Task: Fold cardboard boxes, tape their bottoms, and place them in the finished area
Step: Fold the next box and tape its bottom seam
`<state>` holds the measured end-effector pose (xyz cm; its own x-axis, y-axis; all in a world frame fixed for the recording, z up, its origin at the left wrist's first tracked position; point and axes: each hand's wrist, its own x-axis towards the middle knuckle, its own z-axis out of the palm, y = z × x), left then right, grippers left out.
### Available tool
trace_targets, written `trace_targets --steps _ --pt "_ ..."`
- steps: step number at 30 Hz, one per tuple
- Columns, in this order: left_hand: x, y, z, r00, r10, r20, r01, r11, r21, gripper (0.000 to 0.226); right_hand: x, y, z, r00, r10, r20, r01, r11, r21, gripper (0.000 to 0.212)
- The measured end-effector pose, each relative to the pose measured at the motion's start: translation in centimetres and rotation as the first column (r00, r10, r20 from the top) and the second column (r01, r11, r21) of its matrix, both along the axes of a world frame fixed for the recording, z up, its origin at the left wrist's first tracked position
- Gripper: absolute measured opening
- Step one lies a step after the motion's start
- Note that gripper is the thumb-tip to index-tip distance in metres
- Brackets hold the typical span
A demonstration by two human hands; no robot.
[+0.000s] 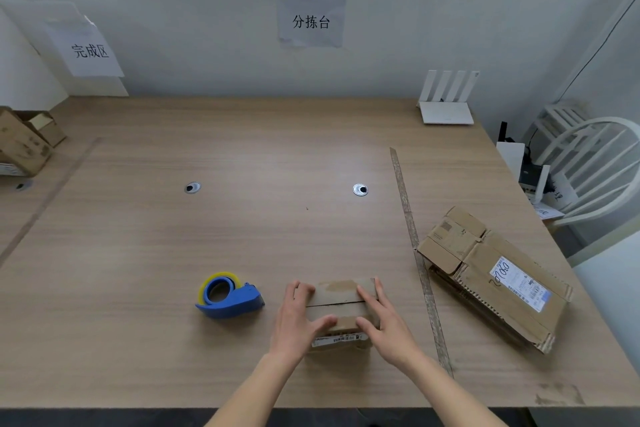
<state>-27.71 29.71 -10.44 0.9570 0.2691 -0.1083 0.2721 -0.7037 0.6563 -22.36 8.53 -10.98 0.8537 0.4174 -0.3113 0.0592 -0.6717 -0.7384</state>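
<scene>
My left hand (298, 317) and right hand (384, 321) press flat, fingers straight, on the small brown box (341, 302); its flaps meet along a dark seam, barcode label facing me.

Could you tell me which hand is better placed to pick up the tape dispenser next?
Left. The tape dispenser lies just beside the left hand, while the right hand sits across the small box.
</scene>
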Motion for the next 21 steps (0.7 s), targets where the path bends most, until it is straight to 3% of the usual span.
trace_targets --steps 7,12,14,18,21 --pt "-0.4 2.3 -0.6 0.998 -0.061 -0.017 0.061 0.998 -0.001 0.07 0.1 -0.1 0.2 1.0 0.007 0.023 -0.007 0.999 -0.039 0.065" --pt "-1.3 8.2 -1.8 0.993 0.101 -0.055 -0.089 0.978 0.191 0.063 0.1 0.0 0.4 1.0 0.014 0.025 -0.013 0.998 -0.055 0.065" --pt "-1.4 10.7 -2.8 0.98 0.145 -0.133 -0.101 0.951 0.291 0.069 0.1 0.0 0.4 1.0 0.018 0.025 -0.016 0.998 -0.057 0.065" --pt "-0.5 14.1 -5.4 0.927 0.129 -0.352 0.039 0.9 0.433 0.089 0.4 0.0 0.0 0.999 0.015 0.033 -0.013 0.998 -0.062 0.065" --pt "0.3 15.5 -7.3 0.908 0.111 -0.404 0.121 0.854 0.506 0.086 0.5 -0.2 -0.4 0.998 0.026 0.054 -0.021 0.997 -0.077 0.064"
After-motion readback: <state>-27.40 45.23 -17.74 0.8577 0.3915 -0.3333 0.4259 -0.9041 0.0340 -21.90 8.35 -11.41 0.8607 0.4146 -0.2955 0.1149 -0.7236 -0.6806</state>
